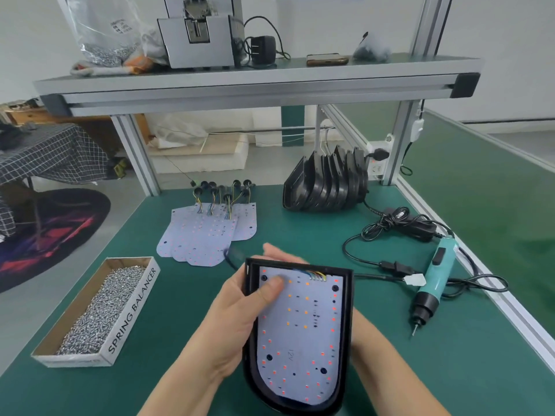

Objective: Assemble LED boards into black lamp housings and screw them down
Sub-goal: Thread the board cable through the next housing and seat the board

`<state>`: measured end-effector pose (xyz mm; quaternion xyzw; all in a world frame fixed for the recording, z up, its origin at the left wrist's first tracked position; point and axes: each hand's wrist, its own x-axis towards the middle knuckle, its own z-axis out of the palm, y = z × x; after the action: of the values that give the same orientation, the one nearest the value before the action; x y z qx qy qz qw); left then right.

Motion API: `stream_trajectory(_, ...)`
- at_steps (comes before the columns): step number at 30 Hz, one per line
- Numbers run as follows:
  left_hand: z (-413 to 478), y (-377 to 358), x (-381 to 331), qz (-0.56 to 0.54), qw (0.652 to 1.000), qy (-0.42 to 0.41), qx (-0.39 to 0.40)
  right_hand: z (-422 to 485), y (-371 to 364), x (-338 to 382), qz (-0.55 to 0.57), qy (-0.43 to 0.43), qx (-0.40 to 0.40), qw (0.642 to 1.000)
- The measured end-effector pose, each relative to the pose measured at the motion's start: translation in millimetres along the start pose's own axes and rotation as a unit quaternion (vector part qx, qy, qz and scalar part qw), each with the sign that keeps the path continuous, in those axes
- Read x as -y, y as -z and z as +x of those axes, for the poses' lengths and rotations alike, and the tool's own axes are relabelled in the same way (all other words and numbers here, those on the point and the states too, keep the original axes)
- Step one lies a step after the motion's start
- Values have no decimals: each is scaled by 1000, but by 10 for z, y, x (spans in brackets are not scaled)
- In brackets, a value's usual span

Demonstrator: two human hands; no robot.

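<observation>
Centre bottom: black lamp housing [347,310] containing an LED board [300,340], gripped by the left hand [234,313] (thumb pressing the board). Right hand [363,331] lies largely hidden behind it, grip indeterminable. Lower left, on the surface: cardboard box [132,313] filled with screws [99,307].

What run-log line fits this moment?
step: LED board in lamp housing | left hand: grips housing, thumb on board | right hand: supports housing behind | screwdriver: on table

We see the housing [347,325] in smooth, glossy black plastic, and the LED board [300,325] in it matt and pale. Our surface [90,391] wears a matt green mat. A cardboard box [132,310] holds shiny metal screws [99,307]. The shelf [240,85] edge looks like brushed aluminium, the screwdriver [438,274] like smooth teal plastic.
</observation>
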<state>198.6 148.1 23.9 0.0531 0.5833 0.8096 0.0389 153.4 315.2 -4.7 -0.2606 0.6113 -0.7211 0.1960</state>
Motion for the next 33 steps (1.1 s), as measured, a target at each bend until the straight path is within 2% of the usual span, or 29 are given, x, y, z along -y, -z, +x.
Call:
stream_trajectory(2, -12, -5, -14, 14, 999, -4, 33, 66, -68, 8, 0, -10, 1, 1000)
stream_trajectory(4, -35, 32, -51, 39, 998, 1, 47, 109, -73, 43, -82, 32, -35, 996)
stream_trajectory(7, -78, 88, -89, 85, 992, -8, 92, 225, -43, 76, -260, 101, -32, 960)
stream_trajectory(9, -95, 104, -109, 100, 988, -25, 113, 258, -47, 93, -301, 79, -11, 950)
stream_trajectory(11, -105, 113, -147, 103, 986, -36, 128, 225, -43, 109, -336, 121, -11, 934)
stream_trajectory(13, -104, 132, -201, 84, 984, -41, 151, 172, -15, 98, -293, 155, -35, 943)
stream_trajectory(15, -83, 166, -242, 61, 983, -46, 170, 138, 8, 105, -181, 134, -57, 973)
stream_trajectory(18, -6, 213, -253, 43, 983, -23, 179, 164, -27, 141, -95, 107, 5, 990)
stream_trajectory(20, 53, 216, -265, 45, 979, -17, 197, 200, -72, 162, -112, 103, 48, 987)
stream_trajectory(21, 77, 217, -274, 45, 977, -19, 208, 220, -69, 179, -121, 98, 44, 987)
stream_trajectory(23, 115, 256, -275, 41, 976, -22, 213, 230, -7, 220, -138, 100, 14, 985)
stream_trajectory(25, 152, 357, -274, 58, 982, -25, 179, 218, 98, 284, -169, 111, -38, 979)
stream_trajectory(27, 185, 497, -277, 93, 985, -32, 140, 183, 204, 345, -222, 103, -100, 964)
stream_trajectory(29, 220, 630, -255, 104, 986, -39, 126, 163, 248, 416, -285, 88, -125, 946)
stream_trajectory(31, 255, 701, -200, 84, 989, -43, 116, 151, 239, 469, -326, 83, -113, 935)
stream_trajectory(33, 292, 742, -106, 61, 993, -35, 96, 118, 235, 488, -306, 58, -55, 949)
